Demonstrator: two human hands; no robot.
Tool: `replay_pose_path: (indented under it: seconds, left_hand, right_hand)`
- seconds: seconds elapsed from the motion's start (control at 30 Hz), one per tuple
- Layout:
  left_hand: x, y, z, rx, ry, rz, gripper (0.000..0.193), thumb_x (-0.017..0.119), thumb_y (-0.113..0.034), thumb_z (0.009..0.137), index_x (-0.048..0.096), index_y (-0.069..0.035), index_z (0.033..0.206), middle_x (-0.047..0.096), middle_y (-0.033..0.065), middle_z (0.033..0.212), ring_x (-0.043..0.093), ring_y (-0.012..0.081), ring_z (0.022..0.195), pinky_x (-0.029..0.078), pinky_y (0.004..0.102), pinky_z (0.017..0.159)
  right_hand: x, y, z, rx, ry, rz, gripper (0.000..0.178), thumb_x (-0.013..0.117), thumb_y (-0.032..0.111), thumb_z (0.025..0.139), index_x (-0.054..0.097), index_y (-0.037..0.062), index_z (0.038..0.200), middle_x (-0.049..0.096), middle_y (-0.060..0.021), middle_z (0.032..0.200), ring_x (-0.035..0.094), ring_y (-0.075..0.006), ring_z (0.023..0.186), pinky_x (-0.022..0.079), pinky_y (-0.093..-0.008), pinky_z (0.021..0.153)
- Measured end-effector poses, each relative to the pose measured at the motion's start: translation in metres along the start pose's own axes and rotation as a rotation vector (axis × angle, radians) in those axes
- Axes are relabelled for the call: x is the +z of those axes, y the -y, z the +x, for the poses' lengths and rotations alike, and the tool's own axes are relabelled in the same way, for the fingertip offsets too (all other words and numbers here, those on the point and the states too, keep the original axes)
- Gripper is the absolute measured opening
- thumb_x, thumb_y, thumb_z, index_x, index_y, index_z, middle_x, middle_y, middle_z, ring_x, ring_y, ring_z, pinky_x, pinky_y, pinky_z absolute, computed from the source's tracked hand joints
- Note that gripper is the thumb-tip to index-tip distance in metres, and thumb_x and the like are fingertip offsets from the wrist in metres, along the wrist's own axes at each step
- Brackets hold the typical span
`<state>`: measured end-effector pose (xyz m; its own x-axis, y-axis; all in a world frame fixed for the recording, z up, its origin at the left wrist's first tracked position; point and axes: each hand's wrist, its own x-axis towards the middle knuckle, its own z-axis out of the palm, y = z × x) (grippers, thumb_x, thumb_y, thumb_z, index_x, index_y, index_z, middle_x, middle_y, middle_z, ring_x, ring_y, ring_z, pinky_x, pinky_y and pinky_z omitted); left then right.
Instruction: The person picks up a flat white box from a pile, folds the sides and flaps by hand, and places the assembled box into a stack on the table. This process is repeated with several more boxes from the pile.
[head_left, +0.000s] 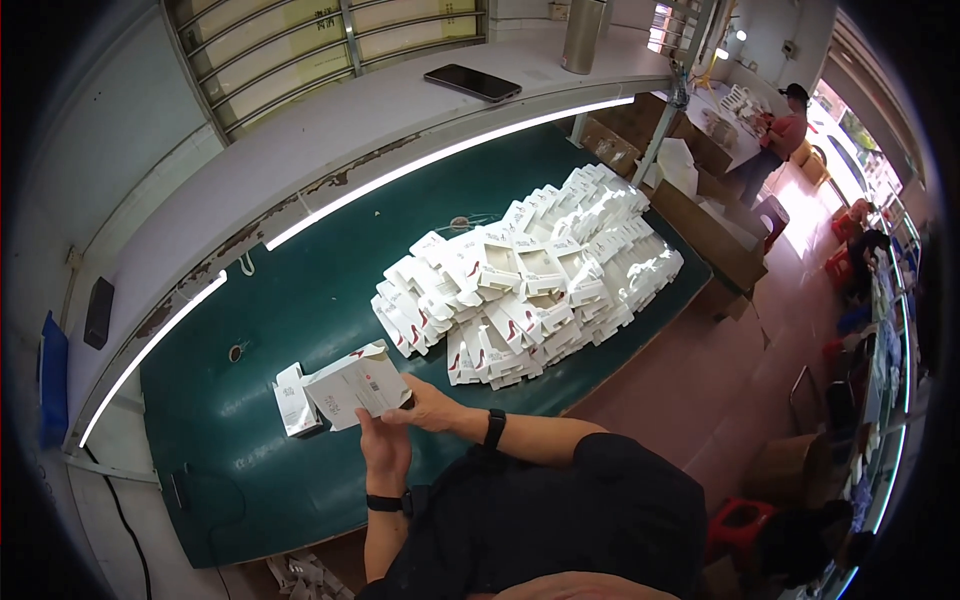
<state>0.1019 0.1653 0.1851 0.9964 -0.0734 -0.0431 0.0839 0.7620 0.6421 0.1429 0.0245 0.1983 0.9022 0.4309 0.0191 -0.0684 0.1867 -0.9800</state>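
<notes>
A white cardboard box [345, 388] with printing on its face is held tilted above the green tabletop. My right hand [432, 408] grips its right end, fingers closed on the edge. From below, my left hand [384, 442] holds the lower edge, its fingertips partly hidden by the box. Just left of it, and partly overlapped by it, a second white box [294, 404] rests on the table. To the right of my hands lies a big heap of overlapping white cartons [545, 262], several with a red mark.
Along the far side runs a raised shelf [330, 140] with a lit tube beneath, a phone [473, 82] and a metal flask [583, 36]. Brown cardboard boxes [715, 230] stand past the table's right end. A person [785, 135] stands at another bench; a red stool [738, 522] is lower right.
</notes>
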Motion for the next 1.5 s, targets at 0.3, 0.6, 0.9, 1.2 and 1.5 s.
replay_pose_path:
  seconds: [0.3, 0.6, 0.9, 1.2, 1.5]
  left_hand:
    - [-0.014, 0.005, -0.011, -0.191, -0.042, 0.055, 0.062, 0.04, -0.055, 0.107, 0.04, -0.012, 0.151, 0.052, 0.0063, 0.145, 0.05, 0.0233, 0.131, 0.036, 0.0433, 0.11]
    - [-0.028, -0.066, -0.037, -0.239, 0.049, 0.744, 0.049, 0.057, -0.029, 0.105, 0.048, -0.001, 0.144, 0.056, 0.0128, 0.14, 0.055, 0.0199, 0.123, 0.044, 0.0369, 0.1]
    - [-0.009, -0.082, -0.005, 0.165, 0.157, 1.031, 0.044, 0.061, -0.014, 0.102, 0.049, 0.001, 0.142, 0.059, 0.014, 0.137, 0.058, 0.0211, 0.123, 0.044, 0.0331, 0.104]
    - [-0.012, -0.036, -0.01, 0.159, -0.055, 0.511, 0.052, 0.066, -0.006, 0.097, 0.042, 0.001, 0.142, 0.062, 0.0142, 0.13, 0.06, 0.0209, 0.121, 0.048, 0.0343, 0.105]
    - [0.01, -0.049, -0.007, 0.164, -0.056, 0.58, 0.06, 0.071, -0.013, 0.096, 0.038, -0.002, 0.146, 0.056, 0.0153, 0.132, 0.061, 0.0196, 0.113, 0.052, 0.0333, 0.098]
  right_hand:
    - [-0.008, 0.011, 0.002, 0.126, -0.052, 0.181, 0.052, 0.079, 0.021, 0.088, 0.053, 0.0008, 0.129, 0.065, -0.0113, 0.115, 0.062, -0.0188, 0.108, 0.051, -0.0329, 0.094]
    - [-0.048, 0.006, 0.009, -0.022, -0.094, -0.025, 0.045, 0.077, 0.013, 0.087, 0.057, 0.0013, 0.126, 0.064, -0.0078, 0.115, 0.06, -0.0168, 0.111, 0.05, -0.0337, 0.097]
    - [-0.053, 0.014, 0.005, 0.029, 0.25, -0.007, 0.059, 0.075, 0.013, 0.086, 0.049, 0.0023, 0.138, 0.059, -0.0083, 0.126, 0.057, -0.0177, 0.118, 0.047, -0.0328, 0.103]
    - [-0.038, 0.02, 0.002, -0.055, 0.09, 0.169, 0.062, 0.071, 0.013, 0.094, 0.042, -0.0001, 0.146, 0.058, -0.009, 0.133, 0.056, -0.0176, 0.123, 0.045, -0.0333, 0.106]
    - [-0.042, 0.04, -0.001, 0.051, 0.11, 0.137, 0.054, 0.068, 0.015, 0.096, 0.046, -0.001, 0.143, 0.062, -0.0089, 0.126, 0.06, -0.0168, 0.116, 0.05, -0.0324, 0.099]
